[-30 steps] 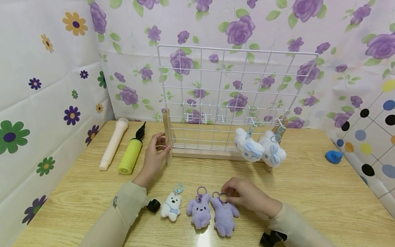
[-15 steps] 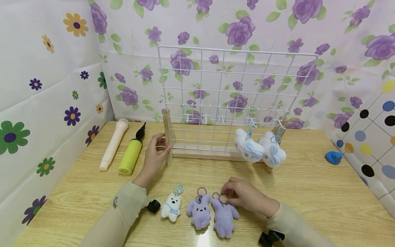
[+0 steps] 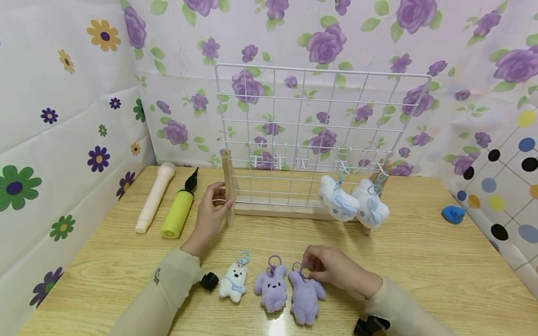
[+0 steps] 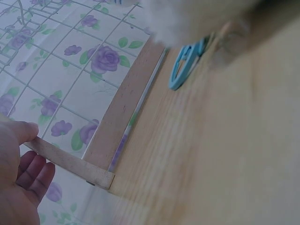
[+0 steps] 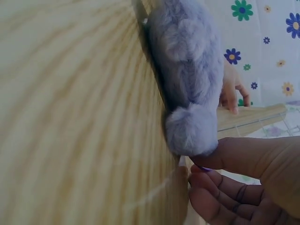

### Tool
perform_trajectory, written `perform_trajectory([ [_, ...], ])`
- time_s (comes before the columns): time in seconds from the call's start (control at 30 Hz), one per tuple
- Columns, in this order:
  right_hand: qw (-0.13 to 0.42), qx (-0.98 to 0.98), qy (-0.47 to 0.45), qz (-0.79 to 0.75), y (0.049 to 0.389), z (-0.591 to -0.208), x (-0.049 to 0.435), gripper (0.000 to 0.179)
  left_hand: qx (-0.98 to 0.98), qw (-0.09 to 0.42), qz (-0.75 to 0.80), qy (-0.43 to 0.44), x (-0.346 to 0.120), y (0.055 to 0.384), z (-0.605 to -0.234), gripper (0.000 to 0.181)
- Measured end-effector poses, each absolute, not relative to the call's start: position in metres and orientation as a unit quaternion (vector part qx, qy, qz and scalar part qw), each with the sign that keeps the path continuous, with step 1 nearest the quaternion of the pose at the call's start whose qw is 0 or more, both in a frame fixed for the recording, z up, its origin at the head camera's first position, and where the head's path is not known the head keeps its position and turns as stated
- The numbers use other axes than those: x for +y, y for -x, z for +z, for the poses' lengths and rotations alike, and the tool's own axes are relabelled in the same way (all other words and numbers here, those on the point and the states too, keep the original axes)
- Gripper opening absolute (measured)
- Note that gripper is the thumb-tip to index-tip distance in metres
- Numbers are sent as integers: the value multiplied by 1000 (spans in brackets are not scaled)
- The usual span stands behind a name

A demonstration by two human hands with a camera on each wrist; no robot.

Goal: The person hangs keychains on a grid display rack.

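My left hand grips the left wooden upright of a white wire grid rack; in the left wrist view the thumb lies on one side of the wooden foot, fingers on the other. With thumb and fingers, my right hand pinches the purple ring at the top of a plush keychain, which lies face down on the table. In the right wrist view its fuzzy body hides most of the ring. Beside it lie a purple bunny keychain and a white bear keychain, both face up.
Two white plush keychains with blue bows, the left one and the right one, hang from the rack's hooks. Several other hooks hold nothing. A pale microphone-shaped stick and yellow-green hand pump lie left; a blue toy duck sits right.
My right hand has shifted slightly, and the purple ring of the face-down keychain has swung a little to the right. My left hand stays on the upright.
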State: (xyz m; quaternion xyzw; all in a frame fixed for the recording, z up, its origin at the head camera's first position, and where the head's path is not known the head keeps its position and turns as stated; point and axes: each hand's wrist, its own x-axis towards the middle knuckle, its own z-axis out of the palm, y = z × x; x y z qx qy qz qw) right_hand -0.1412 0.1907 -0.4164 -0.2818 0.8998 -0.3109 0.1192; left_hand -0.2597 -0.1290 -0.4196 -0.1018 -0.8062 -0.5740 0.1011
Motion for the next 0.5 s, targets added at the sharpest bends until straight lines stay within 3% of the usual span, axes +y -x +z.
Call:
perform_trajectory([
  [0.17, 144, 881, 269, -362, 138, -415, 195, 14, -803, 102, -579, 103, -129, 260, -420, 52],
  [0.5, 127, 877, 265, -380, 134, -410, 201, 9, -805, 112, -572, 112, -130, 259, -422, 50],
])
